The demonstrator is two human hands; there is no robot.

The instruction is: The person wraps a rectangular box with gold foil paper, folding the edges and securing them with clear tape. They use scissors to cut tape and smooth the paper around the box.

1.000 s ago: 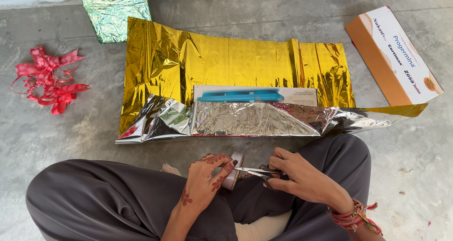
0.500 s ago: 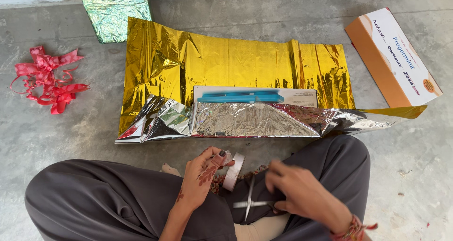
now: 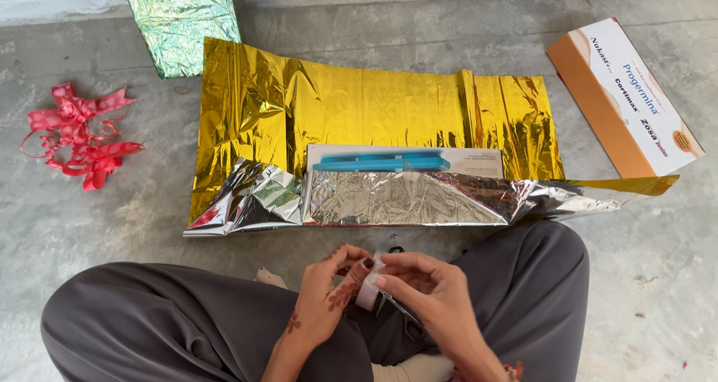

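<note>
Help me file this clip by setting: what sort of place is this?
Probably a home floor or porch used for gift wrapping. The person sits cross-legged on a bare concrete floor, with gold foil wrap spread round a box and red ribbon lying nearby.

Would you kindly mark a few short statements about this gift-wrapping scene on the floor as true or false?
1. Both hands, left hand and right hand, meet at the pale roll of adhesive tape. True.
2. The crumpled red ribbon lies on the gold foil wrapping sheet. False: it lies on the concrete floor, left of the sheet.
3. The orange and white cardboard box sits at the far right. True.
4. The flat box with a blue item is fully wrapped. False: its top strip shows.
</note>
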